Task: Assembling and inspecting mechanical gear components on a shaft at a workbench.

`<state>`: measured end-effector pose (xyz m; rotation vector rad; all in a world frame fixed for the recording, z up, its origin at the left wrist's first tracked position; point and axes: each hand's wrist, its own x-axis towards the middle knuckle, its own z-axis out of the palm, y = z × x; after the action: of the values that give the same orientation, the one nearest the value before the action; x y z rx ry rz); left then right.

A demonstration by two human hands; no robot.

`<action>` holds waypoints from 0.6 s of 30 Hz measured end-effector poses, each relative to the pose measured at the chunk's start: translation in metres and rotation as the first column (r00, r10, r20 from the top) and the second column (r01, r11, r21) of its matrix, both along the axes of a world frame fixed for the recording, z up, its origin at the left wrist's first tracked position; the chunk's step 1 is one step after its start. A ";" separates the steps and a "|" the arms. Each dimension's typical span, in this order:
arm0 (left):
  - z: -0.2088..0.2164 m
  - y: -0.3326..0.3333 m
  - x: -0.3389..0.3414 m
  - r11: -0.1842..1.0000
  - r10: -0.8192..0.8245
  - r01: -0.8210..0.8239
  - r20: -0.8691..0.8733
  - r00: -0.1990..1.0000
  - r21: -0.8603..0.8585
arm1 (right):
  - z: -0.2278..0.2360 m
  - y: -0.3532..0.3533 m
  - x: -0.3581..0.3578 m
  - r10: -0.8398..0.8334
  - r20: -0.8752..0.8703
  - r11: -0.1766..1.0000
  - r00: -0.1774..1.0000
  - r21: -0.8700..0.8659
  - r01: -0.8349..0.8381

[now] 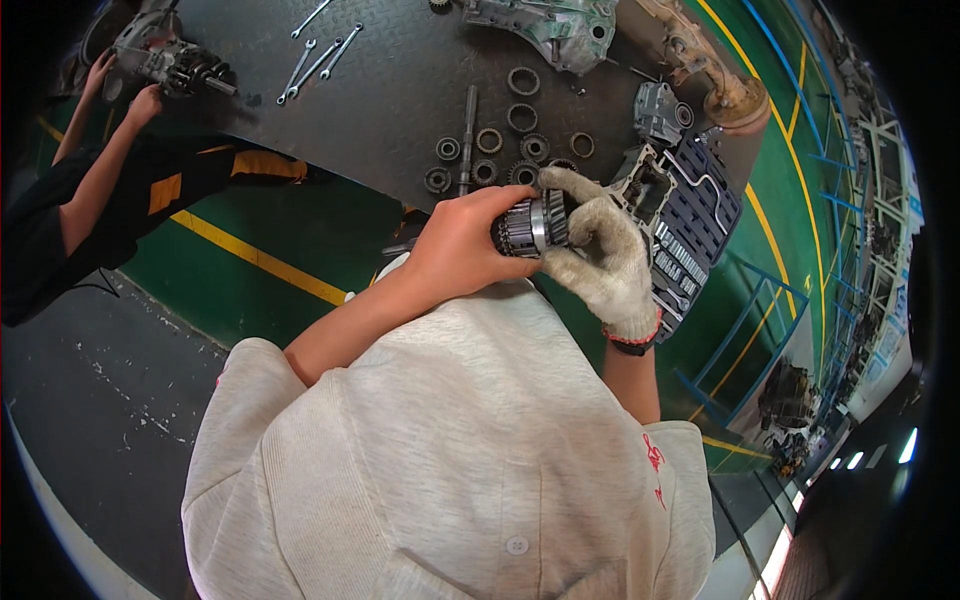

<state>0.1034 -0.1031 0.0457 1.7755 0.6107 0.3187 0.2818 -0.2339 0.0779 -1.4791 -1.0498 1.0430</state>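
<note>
My bare left hand (462, 238) is wrapped round a metal gear shaft (524, 228) with stacked toothed rings, held up in front of my chest at the table's near edge. A thin metal end (400, 247) sticks out left of that hand and looks like part of the same shaft. My right hand (608, 250), in a dirty white work glove, curls its thumb and fingers round the right end, by a helical gear (556, 218). The glove partly hides that end. Just beyond my hands, several loose gears and rings (522, 118) lie on the table beside a long splined shaft (469, 135).
The dark metal table (390, 110) carries wrenches (325, 62) and a large gearbox housing (555, 30). An open tool case (690, 215) and smaller castings (660, 112) sit at the right edge. At far left, another person's hands (145, 105) touch a gear assembly (175, 65). Blue railing (750, 350) stands right.
</note>
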 end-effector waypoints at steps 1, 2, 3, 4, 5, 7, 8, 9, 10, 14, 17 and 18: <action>-0.002 0.000 0.000 1.000 -0.001 0.001 0.001 1.000 -0.002 | 0.000 0.001 0.004 0.043 0.191 0.997 0.981 0.051 -0.054; -0.006 0.000 0.000 1.000 -0.016 0.016 0.016 1.000 -0.009 | 0.003 0.002 0.006 0.043 0.191 0.997 0.981 0.049 -0.053; -0.008 0.001 0.000 0.999 -0.031 0.032 0.031 0.999 -0.016 | 0.008 0.002 0.006 0.066 0.229 0.996 0.971 0.038 -0.077; -0.008 0.002 0.000 0.999 -0.032 0.033 0.032 0.999 -0.019 | 0.011 0.003 0.006 0.091 0.266 0.994 0.960 0.027 -0.101; -0.005 0.003 0.000 0.998 -0.051 0.051 0.011 0.999 -0.046 | 0.010 0.002 0.005 0.093 0.265 0.994 0.960 0.025 -0.103; -0.004 0.004 -0.001 0.995 -0.068 0.067 -0.009 0.998 -0.077 | 0.008 0.000 0.004 0.089 0.252 0.996 0.964 0.007 -0.094; -0.005 0.004 -0.001 0.995 -0.067 0.067 -0.011 0.998 -0.072 | 0.009 0.001 0.002 0.091 0.251 0.995 0.964 0.004 -0.095; -0.005 0.004 -0.002 0.996 -0.067 0.066 -0.014 0.998 -0.067 | 0.011 0.001 -0.001 0.070 0.223 0.997 0.972 -0.034 -0.064; -0.007 0.003 -0.002 0.995 -0.065 0.064 -0.014 0.998 -0.071 | 0.012 0.001 -0.003 0.047 0.196 0.997 0.980 -0.073 -0.033; -0.005 0.009 -0.001 0.994 -0.086 0.086 -0.006 0.996 -0.064 | 0.016 0.002 0.000 0.104 0.346 0.995 0.933 -0.032 -0.099; 0.000 0.019 0.001 0.971 -0.158 0.149 -0.037 0.987 -0.187 | 0.017 0.001 0.002 0.113 0.342 0.993 0.933 -0.002 -0.120; 0.001 0.021 0.001 0.947 -0.203 0.181 -0.059 0.977 -0.265 | 0.017 0.000 0.004 0.119 0.349 0.991 0.929 0.011 -0.131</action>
<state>0.1046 -0.0817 0.0470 1.5867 0.5091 0.0260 0.2853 -0.2338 0.0947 -1.6230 -1.4213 0.8614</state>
